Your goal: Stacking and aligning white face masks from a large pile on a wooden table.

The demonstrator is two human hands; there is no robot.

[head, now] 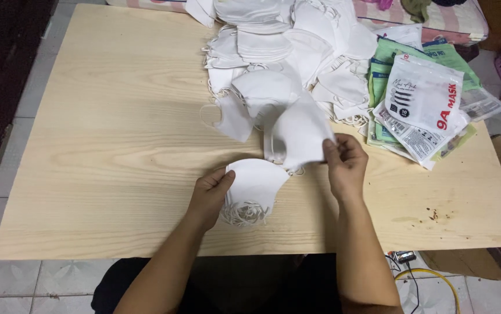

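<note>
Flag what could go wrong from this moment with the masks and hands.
The right hand pinches a white mask only by its edge, so it could slip. The left hand steadies a small mask stack whose ear loops trail loose at the front and might snag. The big mask pile leans against the packets and may slide.

A pale wooden table (105,145) stands on a tiled floor and carries everything. A big heap of white face masks (285,52) covers its far edge; just right of the heap lies a fanned pile of flat printed packets (422,102), and just in front of the heap, near the table's middle, sits a small stack of folded white masks (253,189).
</note>
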